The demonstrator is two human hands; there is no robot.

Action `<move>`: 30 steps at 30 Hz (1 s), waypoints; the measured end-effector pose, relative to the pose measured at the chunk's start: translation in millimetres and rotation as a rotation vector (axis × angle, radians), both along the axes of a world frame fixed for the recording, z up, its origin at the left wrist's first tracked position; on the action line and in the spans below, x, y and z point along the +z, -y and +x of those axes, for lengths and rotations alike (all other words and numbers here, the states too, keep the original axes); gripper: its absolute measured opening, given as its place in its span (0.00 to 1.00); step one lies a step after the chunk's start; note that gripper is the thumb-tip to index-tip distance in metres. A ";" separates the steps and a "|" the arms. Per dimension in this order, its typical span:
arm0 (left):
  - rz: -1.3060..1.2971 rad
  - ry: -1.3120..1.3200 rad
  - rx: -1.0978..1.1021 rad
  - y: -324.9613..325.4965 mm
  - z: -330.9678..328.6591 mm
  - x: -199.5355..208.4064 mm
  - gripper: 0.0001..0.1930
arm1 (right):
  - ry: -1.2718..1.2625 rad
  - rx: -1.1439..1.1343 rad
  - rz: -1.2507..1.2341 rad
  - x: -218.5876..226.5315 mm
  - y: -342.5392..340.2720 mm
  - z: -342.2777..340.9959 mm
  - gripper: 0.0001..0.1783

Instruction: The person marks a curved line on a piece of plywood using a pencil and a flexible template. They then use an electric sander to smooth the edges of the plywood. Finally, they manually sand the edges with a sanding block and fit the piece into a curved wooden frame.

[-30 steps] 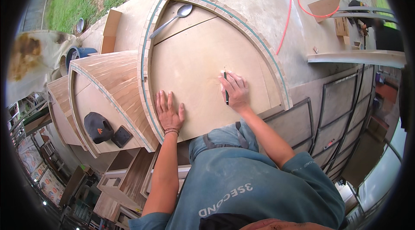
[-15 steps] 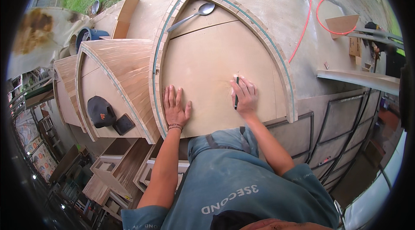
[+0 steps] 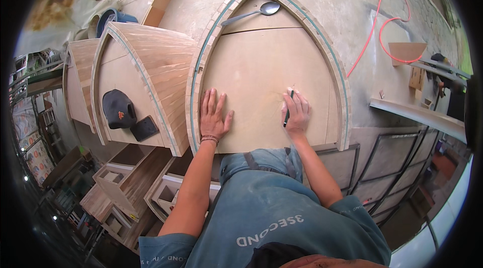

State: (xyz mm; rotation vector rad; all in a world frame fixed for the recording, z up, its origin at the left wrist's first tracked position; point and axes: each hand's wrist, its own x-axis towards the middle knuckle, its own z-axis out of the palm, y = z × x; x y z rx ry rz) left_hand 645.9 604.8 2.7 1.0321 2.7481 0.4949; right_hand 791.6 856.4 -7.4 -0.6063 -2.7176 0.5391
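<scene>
Before me lies a pointed-arch wooden panel (image 3: 261, 66) with a raised rim of small wood blocks and a thin blue-green inlay line. My left hand (image 3: 215, 117) rests flat on its left part, fingers stretched out, holding nothing. In my right hand (image 3: 298, 112) is a dark pencil (image 3: 288, 109), held in a writing grip at the panel's right middle. Faint pencil lines show just left of that hand. Near the arch's tip a metal spoon (image 3: 269, 8) lies with its handle toward the left rim, above a dark seam across the panel.
Left stand more arch-shaped wooden pieces (image 3: 156, 56); one carries a black cap (image 3: 119, 109) and a dark phone-like slab (image 3: 144, 128). Behind them is a blue bucket (image 3: 111, 17). An orange hose (image 3: 370, 41) curls at far right, near black metal frames (image 3: 387, 157). Wooden boxes (image 3: 121, 175) stand lower left.
The whole view has shifted, so the panel and spoon appear farther right. My left hand stays flat on the panel; my right hand still grips the pencil.
</scene>
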 end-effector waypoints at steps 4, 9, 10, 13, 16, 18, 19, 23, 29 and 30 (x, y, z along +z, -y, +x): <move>0.010 0.004 0.002 -0.1 -0.2 2.1 0.33 | -0.008 0.003 0.013 -0.6 0.9 -0.3 0.22; 0.022 0.002 0.011 0.4 -0.5 1.0 0.33 | -0.003 0.005 0.037 0.4 1.8 -0.5 0.21; 0.022 -0.001 0.013 0.3 -0.5 1.0 0.33 | -0.006 0.005 0.035 0.5 2.3 -0.6 0.21; 0.021 -0.012 -0.003 1.5 -1.4 1.4 0.33 | -0.016 0.000 0.036 -0.2 2.3 1.1 0.21; 0.057 -0.015 -0.003 1.9 -0.6 0.9 0.32 | -0.025 -0.006 0.041 0.2 2.1 0.2 0.21; 0.063 -0.027 -0.002 1.2 -0.2 0.6 0.32 | -0.038 -0.011 0.040 1.9 3.1 -0.7 0.22; 0.063 -0.034 -0.003 1.4 -0.1 0.7 0.32 | -0.040 -0.011 0.039 3.3 3.1 -0.6 0.22; 0.052 -0.057 -0.007 0.5 2.0 -2.0 0.32 | -0.066 -0.015 0.030 4.1 1.7 1.3 0.23; 0.062 -0.077 -0.011 -0.1 5.1 -2.6 0.31 | -0.092 -0.027 0.032 -0.3 2.1 5.4 0.25; 0.071 -0.077 -0.012 -0.4 5.2 -1.0 0.31 | -0.094 -0.030 0.031 0.8 3.0 5.4 0.25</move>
